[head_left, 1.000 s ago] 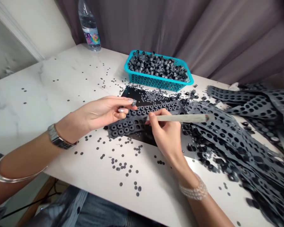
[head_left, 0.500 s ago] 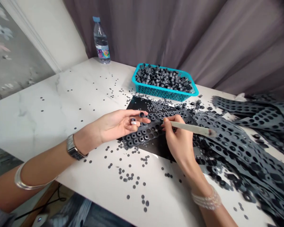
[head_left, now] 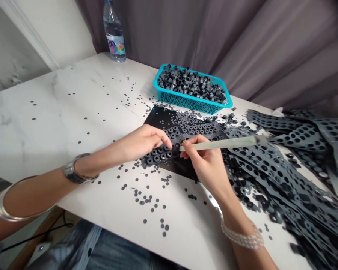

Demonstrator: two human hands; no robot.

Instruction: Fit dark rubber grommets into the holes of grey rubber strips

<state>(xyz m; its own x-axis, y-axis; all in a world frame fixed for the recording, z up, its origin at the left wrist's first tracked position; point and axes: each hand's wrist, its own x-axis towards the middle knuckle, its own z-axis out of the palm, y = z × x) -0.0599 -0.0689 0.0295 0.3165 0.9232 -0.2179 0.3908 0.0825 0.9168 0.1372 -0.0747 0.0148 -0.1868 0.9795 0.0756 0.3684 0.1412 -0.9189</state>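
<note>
My right hand [head_left: 207,159] is closed around a pale, flat stick [head_left: 231,143], its near tip at the fingers and its dark-stained end pointing right. My left hand [head_left: 146,142] is turned palm down with bent fingers, their tips just over a grey moulded rubber sheet [head_left: 183,131]. Whatever is inside these fingers is hidden. Rows of small ring-shaped rubber parts [head_left: 157,158] stand in the sheet, which lies on a black mat [head_left: 154,116]. Part of the sheet between my hands is covered by the fingers.
Behind the mat, a turquoise basket [head_left: 186,98] is heaped with small rubber parts [head_left: 188,84]. Punched rubber sheets [head_left: 284,176] pile up at the right. Small black discs [head_left: 146,198] lie scattered over the white table [head_left: 59,146]. A water bottle [head_left: 114,37] stands at the back left.
My left hand has turned over from palm up, where small rubber parts showed between its fingers, to palm down at the sheet. The stick has shifted left and tilted. The view has shifted slightly.
</note>
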